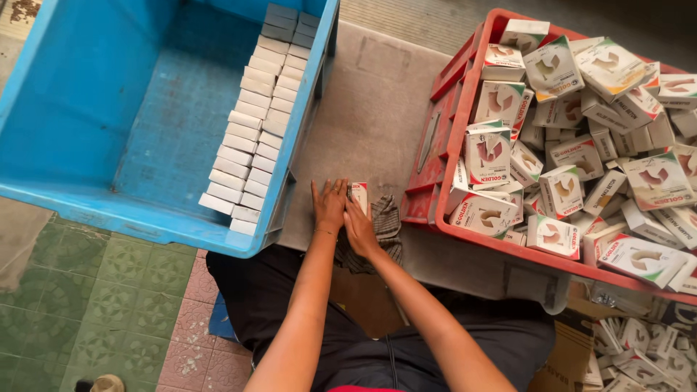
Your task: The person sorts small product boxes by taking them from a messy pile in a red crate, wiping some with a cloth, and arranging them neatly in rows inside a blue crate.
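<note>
Both my hands meet over a flat sheet of cardboard [377, 123] lying between two crates. My left hand [329, 205] lies flat, fingers together, pressed against the side of a small white carton with red print [359, 194]. My right hand [359, 229] touches the same carton from below, resting over a checked grey cloth [387, 225]. Whether the carton is gripped or only pressed cannot be told. A blue plastic crate [87, 101] on the left holds two neat rows of white cartons [258, 116] along its right wall.
A red plastic crate [450, 167] on the right is heaped with several loose white cartons [573, 138] bearing red and green print. More loose cartons [639, 348] lie at the lower right beside a brown cardboard box [559, 363]. Green and pink patterned floor tiles [102, 305] show at lower left.
</note>
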